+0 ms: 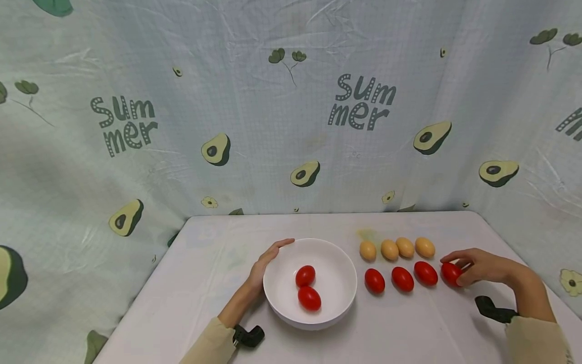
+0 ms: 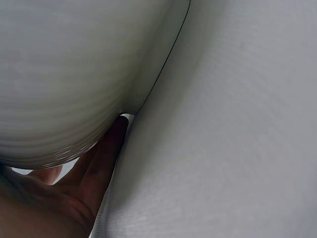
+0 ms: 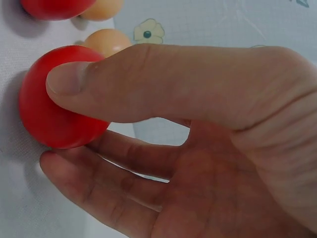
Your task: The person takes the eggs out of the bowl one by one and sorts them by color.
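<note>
Red egg (image 1: 449, 275), at the right end of a row of four on the white surface (image 1: 409, 331), pinched between the right hand's (image 1: 491, 267) thumb and fingers. The left hand (image 1: 258, 270), fingers extended, touches the outside of a white bowl (image 1: 335, 283) containing two further red eggs (image 1: 309, 299).

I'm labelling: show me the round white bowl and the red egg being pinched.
Round white bowl (image 1: 334, 283): head view, bare inner surface.
Pinched smooth red egg (image 3: 53, 120): right wrist view, uncovered side.
</note>
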`<state>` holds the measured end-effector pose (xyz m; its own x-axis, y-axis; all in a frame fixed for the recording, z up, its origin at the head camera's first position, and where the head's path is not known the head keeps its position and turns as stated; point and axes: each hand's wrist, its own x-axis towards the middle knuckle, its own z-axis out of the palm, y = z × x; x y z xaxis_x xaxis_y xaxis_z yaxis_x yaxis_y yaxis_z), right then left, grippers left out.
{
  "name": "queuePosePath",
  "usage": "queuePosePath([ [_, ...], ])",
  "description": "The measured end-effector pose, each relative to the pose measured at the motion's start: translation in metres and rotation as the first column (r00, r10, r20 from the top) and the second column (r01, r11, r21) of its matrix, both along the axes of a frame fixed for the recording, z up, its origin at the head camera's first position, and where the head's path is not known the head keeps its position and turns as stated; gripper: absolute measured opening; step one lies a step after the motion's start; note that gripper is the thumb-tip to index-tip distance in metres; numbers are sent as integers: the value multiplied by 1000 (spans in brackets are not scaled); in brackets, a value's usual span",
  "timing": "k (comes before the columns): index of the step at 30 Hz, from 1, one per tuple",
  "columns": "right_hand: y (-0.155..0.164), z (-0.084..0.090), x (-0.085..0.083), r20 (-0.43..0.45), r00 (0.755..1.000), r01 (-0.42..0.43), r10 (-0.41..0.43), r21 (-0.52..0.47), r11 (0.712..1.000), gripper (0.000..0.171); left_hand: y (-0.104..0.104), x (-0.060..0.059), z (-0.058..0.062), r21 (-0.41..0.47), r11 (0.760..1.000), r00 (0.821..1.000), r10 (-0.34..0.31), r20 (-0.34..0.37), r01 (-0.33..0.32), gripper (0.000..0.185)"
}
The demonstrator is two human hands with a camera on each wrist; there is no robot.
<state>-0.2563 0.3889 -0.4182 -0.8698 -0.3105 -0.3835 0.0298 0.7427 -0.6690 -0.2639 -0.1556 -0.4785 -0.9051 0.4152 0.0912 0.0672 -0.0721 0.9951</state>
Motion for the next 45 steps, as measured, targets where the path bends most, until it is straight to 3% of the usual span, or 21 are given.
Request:
queuePosePath([
  [17, 2, 2, -1, 15, 1000, -17, 17, -3, 1000, 65, 0, -1, -1, -23, 1000, 1000, 14, -1, -14, 55],
  [26, 0, 16, 2, -132, 990, -32, 43, 78, 996, 65, 1, -1, 1, -7, 1000, 1000, 8, -2, -9, 55],
  [29, -7, 20, 4, -220, 974, -39, 55, 78, 996, 61, 2, 0, 2, -8, 1000, 1000, 17, 4, -17, 55],
  [35, -28, 30, 9, -404, 913, -30, 51, 58, 998, 53, 2, -1, 2, -10, 1000, 1000, 21, 11, -21, 55],
  [41, -51, 43, 13, -509, 860, -54, 45, -4, 999, 41, 1, -2, 0, -16, 1000, 1000, 23, 14, -23, 54],
  [45, -71, 49, 16, -541, 840, -98, 50, -61, 993, 37, 1, -1, 1, -25, 999, 999, 34, 17, -34, 54],
])
